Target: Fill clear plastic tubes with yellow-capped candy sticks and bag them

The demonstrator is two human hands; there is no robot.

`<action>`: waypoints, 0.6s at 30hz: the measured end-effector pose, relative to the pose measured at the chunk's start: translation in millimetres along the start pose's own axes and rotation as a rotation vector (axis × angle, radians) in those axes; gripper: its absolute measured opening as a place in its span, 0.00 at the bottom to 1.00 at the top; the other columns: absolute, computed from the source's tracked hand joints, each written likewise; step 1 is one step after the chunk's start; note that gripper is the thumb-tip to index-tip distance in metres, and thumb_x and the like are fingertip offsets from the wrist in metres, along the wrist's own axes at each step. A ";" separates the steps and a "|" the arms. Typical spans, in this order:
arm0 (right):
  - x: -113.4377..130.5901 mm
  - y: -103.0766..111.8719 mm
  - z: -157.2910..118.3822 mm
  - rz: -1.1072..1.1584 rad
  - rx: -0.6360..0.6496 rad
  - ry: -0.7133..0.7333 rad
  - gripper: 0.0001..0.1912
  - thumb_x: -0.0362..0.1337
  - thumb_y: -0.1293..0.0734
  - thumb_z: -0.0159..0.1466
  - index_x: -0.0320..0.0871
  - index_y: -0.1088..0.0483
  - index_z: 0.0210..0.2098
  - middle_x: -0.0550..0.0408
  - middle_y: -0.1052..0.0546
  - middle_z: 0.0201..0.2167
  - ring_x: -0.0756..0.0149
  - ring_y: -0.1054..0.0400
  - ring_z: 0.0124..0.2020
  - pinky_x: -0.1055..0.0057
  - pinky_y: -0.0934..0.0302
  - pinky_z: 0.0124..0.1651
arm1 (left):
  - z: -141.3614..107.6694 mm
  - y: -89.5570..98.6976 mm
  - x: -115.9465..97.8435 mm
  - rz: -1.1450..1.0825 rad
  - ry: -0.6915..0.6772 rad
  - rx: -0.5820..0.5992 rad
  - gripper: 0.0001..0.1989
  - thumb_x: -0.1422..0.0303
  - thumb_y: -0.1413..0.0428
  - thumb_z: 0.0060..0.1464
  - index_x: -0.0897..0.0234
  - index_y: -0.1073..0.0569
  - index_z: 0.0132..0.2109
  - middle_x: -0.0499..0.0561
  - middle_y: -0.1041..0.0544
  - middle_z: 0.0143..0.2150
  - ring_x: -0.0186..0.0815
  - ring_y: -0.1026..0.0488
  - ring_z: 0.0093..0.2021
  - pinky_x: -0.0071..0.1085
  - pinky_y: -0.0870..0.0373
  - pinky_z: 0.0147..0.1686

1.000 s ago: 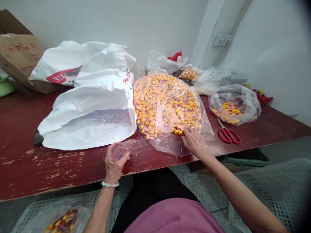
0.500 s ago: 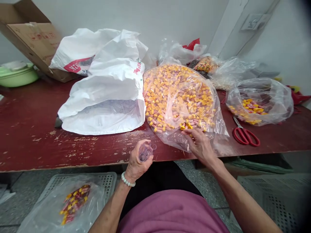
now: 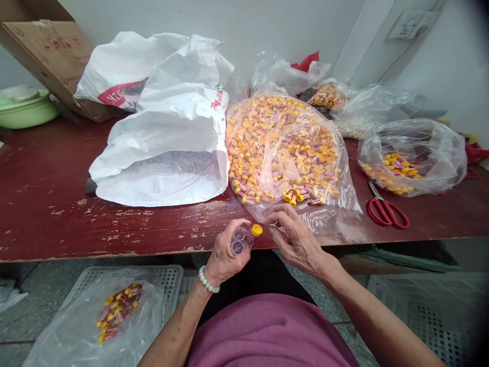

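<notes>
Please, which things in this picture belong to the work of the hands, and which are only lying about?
Part of the work:
left hand holding clear plastic tubes
yellow cap at their end
right hand beside it
clear bag of yellow caps
white sack of similar clear pieces

Lying about:
red scissors
green basin
cardboard box

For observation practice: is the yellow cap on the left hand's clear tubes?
On: the yellow cap sits at the end of the clear tubes.
</notes>
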State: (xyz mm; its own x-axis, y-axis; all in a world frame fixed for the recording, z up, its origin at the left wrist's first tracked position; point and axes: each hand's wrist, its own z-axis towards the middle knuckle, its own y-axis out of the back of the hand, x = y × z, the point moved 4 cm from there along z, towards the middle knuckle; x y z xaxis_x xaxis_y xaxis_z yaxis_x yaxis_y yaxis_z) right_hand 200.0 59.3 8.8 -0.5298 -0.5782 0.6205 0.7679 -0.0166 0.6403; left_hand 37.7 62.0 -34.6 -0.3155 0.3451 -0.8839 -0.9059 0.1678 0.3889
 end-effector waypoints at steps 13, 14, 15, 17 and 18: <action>-84.0 9.8 -3.5 -0.486 -0.192 -0.289 0.10 0.35 0.41 0.63 0.41 0.33 0.42 0.45 0.30 0.37 0.56 0.36 0.42 0.60 0.39 0.44 | -1.2 9.6 25.6 -0.187 0.207 -0.147 0.22 0.77 0.43 0.41 0.62 0.34 0.47 0.51 0.27 0.40 0.32 0.27 0.34 0.27 0.28 0.34; -99.8 13.7 -2.6 -0.603 -0.192 -0.342 0.12 0.39 0.40 0.63 0.39 0.33 0.43 0.43 0.30 0.39 0.54 0.36 0.43 0.60 0.39 0.43 | -1.0 10.2 25.8 -0.191 0.209 -0.151 0.23 0.77 0.43 0.41 0.62 0.34 0.47 0.51 0.27 0.40 0.32 0.27 0.33 0.27 0.28 0.33; -113.9 15.8 -1.8 -0.693 -0.173 -0.379 0.15 0.42 0.38 0.62 0.38 0.33 0.43 0.41 0.30 0.40 0.52 0.36 0.43 0.59 0.39 0.43 | -1.0 10.3 25.5 -0.185 0.204 -0.152 0.23 0.77 0.43 0.41 0.62 0.34 0.47 0.51 0.27 0.40 0.32 0.27 0.33 0.27 0.28 0.34; -134.1 17.3 -1.3 -0.770 -0.120 -0.422 0.15 0.42 0.38 0.62 0.38 0.33 0.42 0.40 0.30 0.40 0.52 0.35 0.43 0.61 0.39 0.42 | -0.9 9.2 23.6 -0.152 0.174 -0.148 0.23 0.77 0.43 0.41 0.62 0.34 0.47 0.51 0.27 0.42 0.33 0.27 0.35 0.28 0.28 0.35; -138.9 18.7 -1.9 -0.770 -0.118 -0.440 0.13 0.41 0.39 0.62 0.38 0.32 0.41 0.41 0.29 0.39 0.53 0.35 0.42 0.62 0.39 0.41 | -0.8 8.1 22.3 -0.131 0.156 -0.142 0.23 0.77 0.43 0.41 0.61 0.34 0.48 0.51 0.27 0.43 0.33 0.26 0.36 0.28 0.28 0.36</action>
State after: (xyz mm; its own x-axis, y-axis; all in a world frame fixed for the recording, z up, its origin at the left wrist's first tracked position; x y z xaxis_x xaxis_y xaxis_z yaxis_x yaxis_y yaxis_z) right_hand 288.6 137.7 -66.3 -0.9852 -0.0077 0.1710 0.1618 -0.3686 0.9154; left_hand 23.1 70.3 -51.4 -0.2223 0.1802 -0.9582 -0.9691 0.0670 0.2375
